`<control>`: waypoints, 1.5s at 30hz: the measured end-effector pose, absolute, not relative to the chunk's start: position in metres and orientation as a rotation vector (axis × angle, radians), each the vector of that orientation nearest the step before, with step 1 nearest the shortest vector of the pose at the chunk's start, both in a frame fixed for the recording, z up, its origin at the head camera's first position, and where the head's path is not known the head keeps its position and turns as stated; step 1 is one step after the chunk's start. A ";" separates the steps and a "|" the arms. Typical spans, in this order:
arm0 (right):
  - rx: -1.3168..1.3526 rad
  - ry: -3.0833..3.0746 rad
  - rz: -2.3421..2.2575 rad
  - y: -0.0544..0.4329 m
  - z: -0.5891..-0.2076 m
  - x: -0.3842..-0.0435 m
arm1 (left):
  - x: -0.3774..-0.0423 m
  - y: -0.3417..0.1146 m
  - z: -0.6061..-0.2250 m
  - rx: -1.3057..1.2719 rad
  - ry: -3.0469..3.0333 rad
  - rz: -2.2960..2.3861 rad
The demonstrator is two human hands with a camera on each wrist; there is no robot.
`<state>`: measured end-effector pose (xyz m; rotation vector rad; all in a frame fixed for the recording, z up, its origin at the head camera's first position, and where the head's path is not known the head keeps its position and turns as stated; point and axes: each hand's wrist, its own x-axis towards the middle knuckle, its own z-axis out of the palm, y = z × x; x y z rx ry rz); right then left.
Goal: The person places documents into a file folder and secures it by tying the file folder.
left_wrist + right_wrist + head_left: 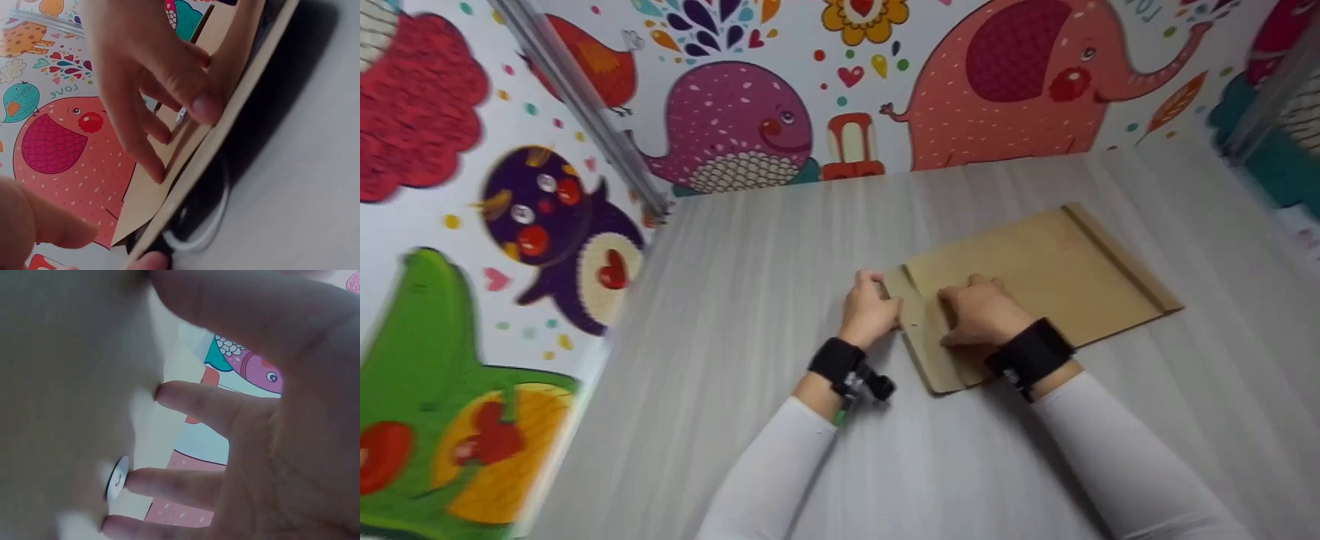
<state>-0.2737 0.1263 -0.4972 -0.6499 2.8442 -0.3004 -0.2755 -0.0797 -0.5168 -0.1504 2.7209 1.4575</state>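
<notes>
A brown kraft paper document envelope lies at a slant on the table, its flap end to the left. My left hand grips the edge of that end. In the left wrist view, a left fingertip touches the edge, and a white string loops below it. My right hand touches the paper beside the flap with thumb and fingers spread. In the right wrist view, one fingertip meets a white round button on the envelope. The palm side of the right hand is hidden in the head view.
The pale wood-grain table extends around the envelope. Behind it stands a wall panel printed with cartoon animals, and another printed panel borders the left side. A metal post marks the corner between them.
</notes>
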 end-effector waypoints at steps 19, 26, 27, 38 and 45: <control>-0.503 2.840 -0.222 0.129 -0.496 -0.275 | -0.276 -0.062 -0.520 -0.077 2.690 1.572; -0.563 2.803 -0.209 0.131 -0.492 -0.275 | -0.274 -0.055 -0.520 0.033 2.434 1.818; -0.576 2.805 -0.215 0.134 -0.491 -0.276 | -0.274 -0.054 -0.520 0.065 2.410 1.829; -0.509 2.825 -0.348 0.149 -0.494 -0.278 | -0.271 -0.054 -0.523 0.327 2.626 1.491; -0.529 2.888 -0.339 0.153 -0.498 -0.280 | -0.270 -0.053 -0.525 0.397 2.669 1.392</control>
